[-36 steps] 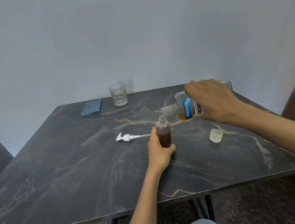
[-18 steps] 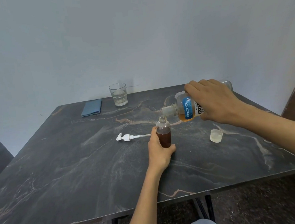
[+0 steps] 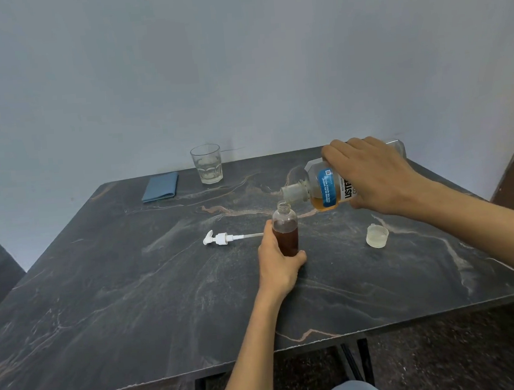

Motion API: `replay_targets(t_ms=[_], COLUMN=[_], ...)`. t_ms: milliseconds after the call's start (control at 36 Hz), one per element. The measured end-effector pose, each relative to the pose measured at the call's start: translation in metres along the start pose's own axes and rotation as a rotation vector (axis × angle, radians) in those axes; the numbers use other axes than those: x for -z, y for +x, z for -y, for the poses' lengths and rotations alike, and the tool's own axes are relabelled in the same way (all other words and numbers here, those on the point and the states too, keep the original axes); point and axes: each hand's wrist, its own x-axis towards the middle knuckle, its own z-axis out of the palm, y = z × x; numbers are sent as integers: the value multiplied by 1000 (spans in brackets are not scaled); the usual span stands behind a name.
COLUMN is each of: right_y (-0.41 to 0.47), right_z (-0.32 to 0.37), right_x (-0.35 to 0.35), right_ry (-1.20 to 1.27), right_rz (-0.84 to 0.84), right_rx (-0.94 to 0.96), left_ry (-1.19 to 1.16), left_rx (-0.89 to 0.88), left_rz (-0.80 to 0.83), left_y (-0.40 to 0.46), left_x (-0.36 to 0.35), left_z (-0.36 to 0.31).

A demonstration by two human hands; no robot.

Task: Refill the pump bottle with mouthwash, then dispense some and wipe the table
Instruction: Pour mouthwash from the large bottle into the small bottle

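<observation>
A small clear pump bottle point(image 3: 285, 227), open at the top and mostly full of brown liquid, stands upright mid-table. My left hand point(image 3: 278, 263) grips its lower part. My right hand point(image 3: 372, 176) holds the mouthwash bottle point(image 3: 323, 189) tipped on its side, its open neck just above the small bottle's mouth; amber liquid lies in its lower side. The white pump head point(image 3: 222, 238) with its tube lies on the table to the left. The mouthwash cap point(image 3: 376, 235) sits upside down to the right. A folded blue cloth point(image 3: 160, 187) lies at the back left.
The dark marbled table point(image 3: 134, 299) stands against a pale wall. A drinking glass point(image 3: 207, 164) with a little water stands at the back, next to the cloth. A brown surface rises at the far right edge. The table's front edge is near my knee.
Almost nothing has moved. Both hands hold their bottles in the same pose, with the mouthwash bottle still tipped over the small bottle's mouth.
</observation>
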Motion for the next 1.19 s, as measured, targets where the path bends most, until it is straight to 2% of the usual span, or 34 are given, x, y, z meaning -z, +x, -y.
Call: replay_targets(t_ms=[1194], right_y=[0], right_z=[1], right_x=[2], right_ry=[-1], right_rz=[3], right_rx=[-4], left_ry=[30], left_rx=[79], left_rz=[22], left_y=[2], left_x=[-1], left_z=[1])
